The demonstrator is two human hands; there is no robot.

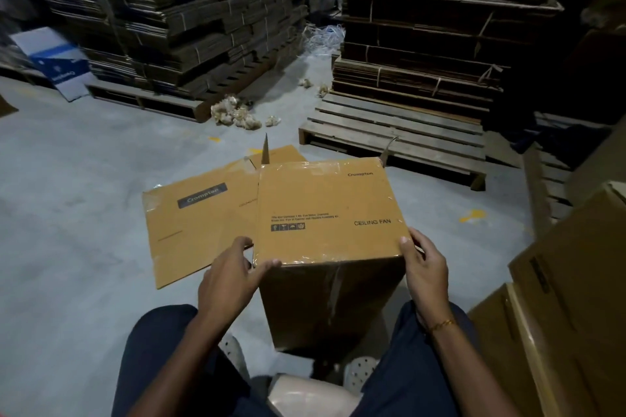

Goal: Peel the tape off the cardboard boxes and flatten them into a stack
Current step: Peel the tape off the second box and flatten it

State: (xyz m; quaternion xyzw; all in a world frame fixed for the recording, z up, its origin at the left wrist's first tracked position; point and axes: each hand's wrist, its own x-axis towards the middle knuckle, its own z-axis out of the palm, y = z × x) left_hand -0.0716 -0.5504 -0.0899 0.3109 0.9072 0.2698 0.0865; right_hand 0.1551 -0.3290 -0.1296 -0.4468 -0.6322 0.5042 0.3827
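Note:
A brown cardboard box [330, 213] printed "CEILING FAN" stands upright on the floor between my knees, with clear tape along its top edges and down its near side. My left hand [230, 272] grips the box's near left corner, thumb on the top face and fingers round the side. At the near right corner my right hand [423, 264] holds on, thumb on top. Behind and left of the box, a flattened box [200, 220] of the same brand lies on the floor, one flap sticking up.
Wooden pallets [399, 135] loaded with bundled flat cardboard [423, 44] stand ahead and to the far left. Balls of crumpled tape [237, 117] lie on the grey floor. More brown boxes [569, 298] crowd my right side. A blue-white carton [57, 57] leans at far left.

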